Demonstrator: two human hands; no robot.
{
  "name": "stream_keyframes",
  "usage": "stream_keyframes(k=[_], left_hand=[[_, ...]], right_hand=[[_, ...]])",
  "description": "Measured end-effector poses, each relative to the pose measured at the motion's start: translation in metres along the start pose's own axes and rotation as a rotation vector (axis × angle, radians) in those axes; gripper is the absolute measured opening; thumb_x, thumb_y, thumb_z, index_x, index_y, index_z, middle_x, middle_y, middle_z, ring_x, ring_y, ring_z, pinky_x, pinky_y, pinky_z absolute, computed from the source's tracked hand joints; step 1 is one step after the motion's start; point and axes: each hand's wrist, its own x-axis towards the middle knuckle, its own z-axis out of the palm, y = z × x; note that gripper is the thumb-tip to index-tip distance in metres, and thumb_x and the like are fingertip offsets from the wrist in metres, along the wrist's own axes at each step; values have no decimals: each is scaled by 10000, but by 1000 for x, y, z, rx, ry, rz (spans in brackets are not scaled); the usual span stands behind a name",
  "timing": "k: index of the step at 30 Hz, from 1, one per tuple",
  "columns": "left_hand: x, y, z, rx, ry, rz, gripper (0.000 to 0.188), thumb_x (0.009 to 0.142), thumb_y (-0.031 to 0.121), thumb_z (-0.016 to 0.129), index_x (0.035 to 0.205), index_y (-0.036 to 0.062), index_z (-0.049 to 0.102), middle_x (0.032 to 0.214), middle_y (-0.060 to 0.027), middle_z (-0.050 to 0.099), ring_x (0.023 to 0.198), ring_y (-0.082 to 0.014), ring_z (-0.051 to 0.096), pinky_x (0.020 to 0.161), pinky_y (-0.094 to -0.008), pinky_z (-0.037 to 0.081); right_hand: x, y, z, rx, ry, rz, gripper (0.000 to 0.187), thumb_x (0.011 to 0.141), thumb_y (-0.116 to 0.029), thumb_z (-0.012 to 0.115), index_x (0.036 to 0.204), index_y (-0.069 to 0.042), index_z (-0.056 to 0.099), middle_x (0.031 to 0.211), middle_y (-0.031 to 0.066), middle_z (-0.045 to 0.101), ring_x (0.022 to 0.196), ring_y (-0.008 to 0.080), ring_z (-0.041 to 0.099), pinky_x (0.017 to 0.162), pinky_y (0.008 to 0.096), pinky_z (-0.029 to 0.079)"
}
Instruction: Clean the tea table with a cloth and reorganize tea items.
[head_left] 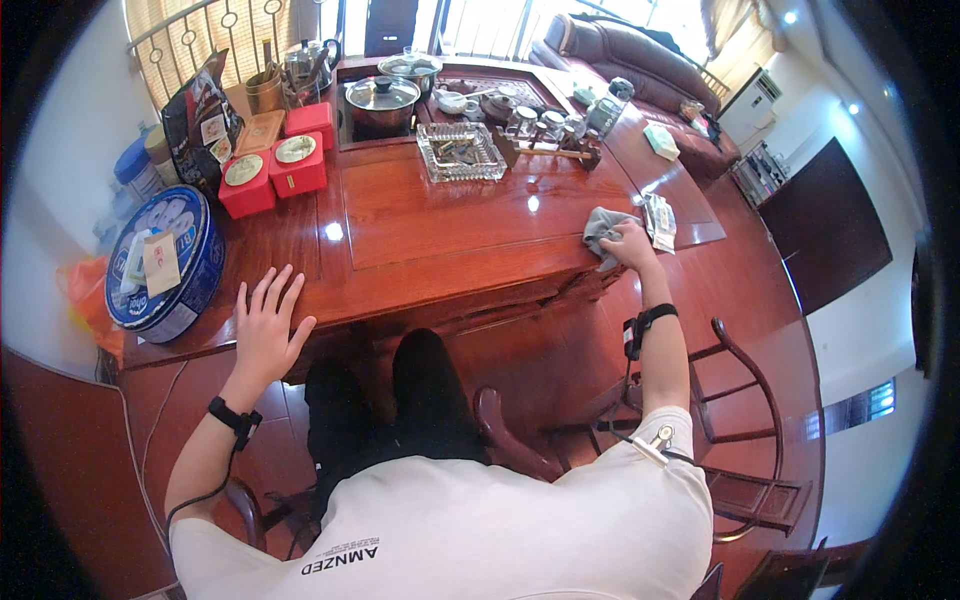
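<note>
My right hand point(628, 246) is closed on a crumpled grey cloth point(602, 228) at the right part of the wooden table point(430, 215). Just beside the cloth lies a white packet point(659, 222), close to the table's right edge. My left hand point(268, 325) rests flat near the front edge on the left, fingers spread, holding nothing. To the left of it stands a round blue tin point(190, 285) with a small beige packet point(160, 262) on its lid.
Red boxes point(297, 178) and a black bag point(200, 125) stand at the back left. A glass ashtray point(460, 152), a lidded pot point(382, 103) and a teapot point(500, 105) with glass cups sit farther back. A wooden chair point(765, 390) stands to the right; a brown sofa point(640, 65) lies beyond.
</note>
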Motion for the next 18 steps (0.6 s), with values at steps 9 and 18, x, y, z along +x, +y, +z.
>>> stream_keyframes(k=[9, 18], left_hand=[[-2, -2, 4, -7, 38, 1, 579, 931, 410, 526, 1416, 108, 433, 1467, -106, 406, 1361, -316, 350, 1123, -579, 187], [-2, -1, 6, -30, 36, 5, 587, 937, 431, 512, 1420, 108, 423, 1463, -108, 411, 1363, -313, 352, 1118, -593, 189]], right_hand=[[-54, -147, 11, 274, -104, -531, 415, 724, -359, 781, 738, 45, 687, 847, 184, 630, 813, 319, 621, 763, 405, 495], [-13, -72, 6, 110, -12, -10, 437, 652, -302, 770, 856, 77, 693, 849, 244, 693, 793, 327, 697, 716, 395, 549]])
